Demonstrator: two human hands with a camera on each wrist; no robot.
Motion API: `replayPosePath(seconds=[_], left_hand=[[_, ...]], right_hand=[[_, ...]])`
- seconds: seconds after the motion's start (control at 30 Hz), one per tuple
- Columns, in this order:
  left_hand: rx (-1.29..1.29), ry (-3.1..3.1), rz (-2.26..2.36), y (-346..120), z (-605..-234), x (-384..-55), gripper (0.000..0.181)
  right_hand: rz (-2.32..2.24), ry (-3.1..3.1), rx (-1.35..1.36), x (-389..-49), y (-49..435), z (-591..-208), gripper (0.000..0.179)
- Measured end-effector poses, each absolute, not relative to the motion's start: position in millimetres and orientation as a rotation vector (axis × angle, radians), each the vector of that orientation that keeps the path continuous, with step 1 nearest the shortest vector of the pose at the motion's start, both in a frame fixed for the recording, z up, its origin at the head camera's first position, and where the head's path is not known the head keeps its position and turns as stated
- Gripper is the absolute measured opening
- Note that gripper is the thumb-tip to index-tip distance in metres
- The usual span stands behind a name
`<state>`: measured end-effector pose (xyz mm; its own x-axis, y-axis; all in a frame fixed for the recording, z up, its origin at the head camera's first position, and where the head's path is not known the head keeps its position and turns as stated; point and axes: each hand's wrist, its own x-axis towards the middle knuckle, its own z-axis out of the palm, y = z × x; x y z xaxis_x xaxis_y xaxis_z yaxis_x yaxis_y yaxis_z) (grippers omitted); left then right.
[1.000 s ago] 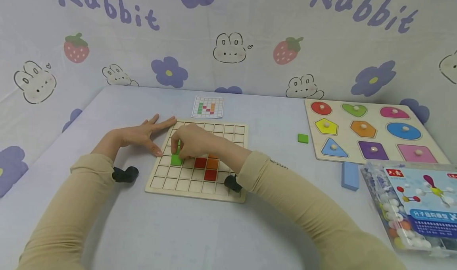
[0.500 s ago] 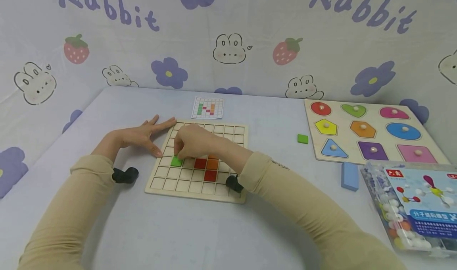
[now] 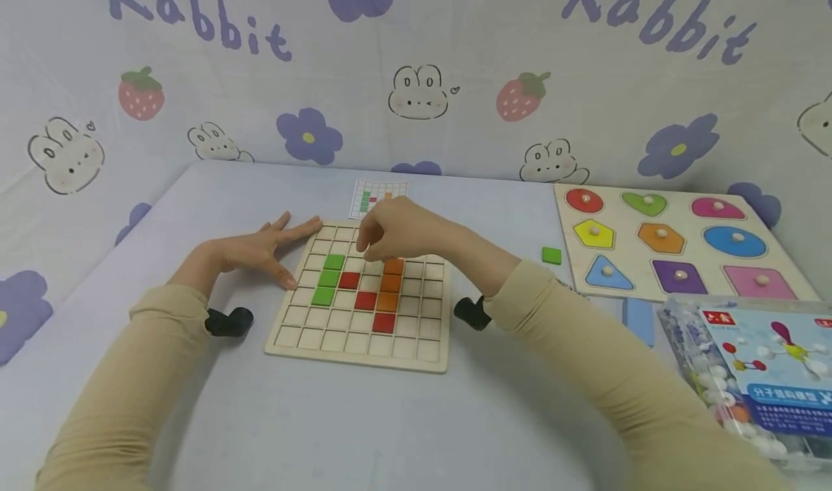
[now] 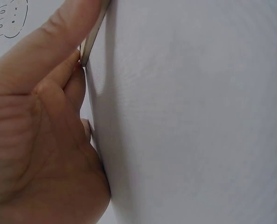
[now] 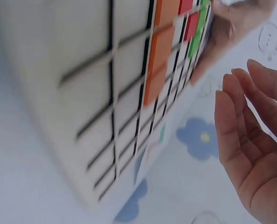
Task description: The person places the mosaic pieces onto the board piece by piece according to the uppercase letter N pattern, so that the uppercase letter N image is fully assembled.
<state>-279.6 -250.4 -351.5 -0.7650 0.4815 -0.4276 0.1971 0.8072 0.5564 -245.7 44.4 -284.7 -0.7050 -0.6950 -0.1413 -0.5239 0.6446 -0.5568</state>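
Note:
In the head view a wooden grid board [image 3: 357, 341] lies flat on the table. Green square tiles [image 3: 328, 279] form a short column at its left. Red tiles [image 3: 366, 300] step diagonally down to the right, beside a column of orange tiles [image 3: 391, 283]. My left hand [image 3: 253, 253] spreads its fingers along the board's left edge, thumb and a fingertip touching it. Above the upper middle of the board hovers my right hand [image 3: 409, 231], bent fingers holding nothing. The right wrist view shows this right hand [image 5: 255, 144] with relaxed fingers and a gap to the thumb.
A pattern card [image 3: 359, 206] sits behind the board, partly hidden by the right hand. To the right lie a loose green tile [image 3: 551, 255], a knobbed shape puzzle [image 3: 627, 245], a blue block [image 3: 639, 323] and a clear plastic box [image 3: 767, 375] of molecular model parts.
My right hand has lifted off the green tiles and moved up and right, uncovering the green column and a red tile. The left hand stays at the board's edge.

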Motion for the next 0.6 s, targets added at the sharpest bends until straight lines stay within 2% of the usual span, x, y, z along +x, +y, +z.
replayPosePath(seconds=[0.6], left_hand=[[0.512,2.43,0.662,-249,-353,-280,0.121]], right_hand=[[-0.638,2.684,-0.665,-261,167,-267,0.023]])
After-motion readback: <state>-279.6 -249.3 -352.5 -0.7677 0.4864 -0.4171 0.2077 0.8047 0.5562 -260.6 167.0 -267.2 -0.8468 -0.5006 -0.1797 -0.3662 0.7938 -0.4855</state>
